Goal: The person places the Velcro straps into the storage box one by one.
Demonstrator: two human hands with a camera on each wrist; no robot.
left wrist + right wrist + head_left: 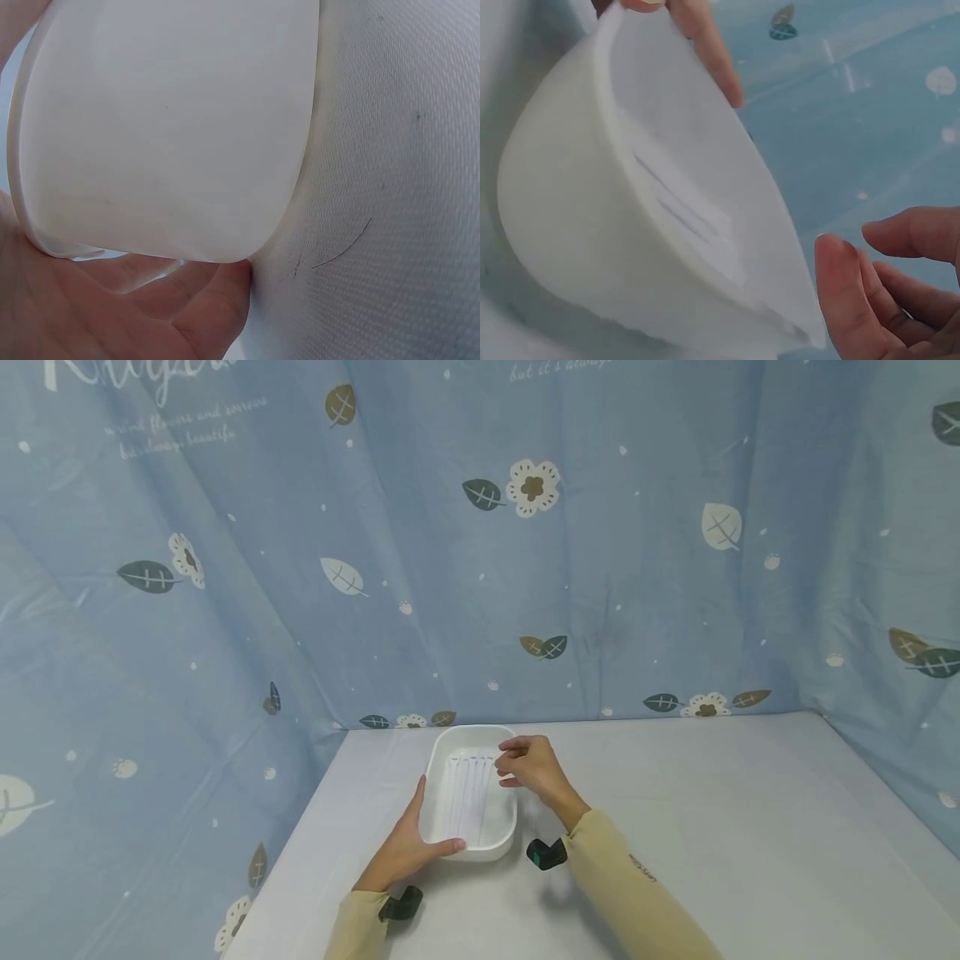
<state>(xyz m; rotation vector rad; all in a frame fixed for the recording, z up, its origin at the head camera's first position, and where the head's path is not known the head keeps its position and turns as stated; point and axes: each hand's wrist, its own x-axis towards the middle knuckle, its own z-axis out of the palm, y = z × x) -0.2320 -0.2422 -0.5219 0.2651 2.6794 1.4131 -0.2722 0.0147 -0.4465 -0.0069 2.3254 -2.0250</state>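
A white oblong basin (501, 820) stands on the table. Inside it, several long thin white strips (471, 793) lie side by side; their exact kind cannot be told. My left hand (407, 850) holds the basin at its near left corner, thumb over the near rim and fingers along the left side. In the left wrist view those fingers lie against the basin's outer wall (172, 135). Above the far right part of the basin is my right hand (534, 770), fingers loosely bent. The right wrist view shows a gap between its thumb and index finger, with nothing held there.
A white cloth (712, 827) covers the table. Behind and to the left hangs a blue curtain (600, 568) printed with leaves and flowers, close to the basin's far end. Each wrist carries a small black device (546, 854).
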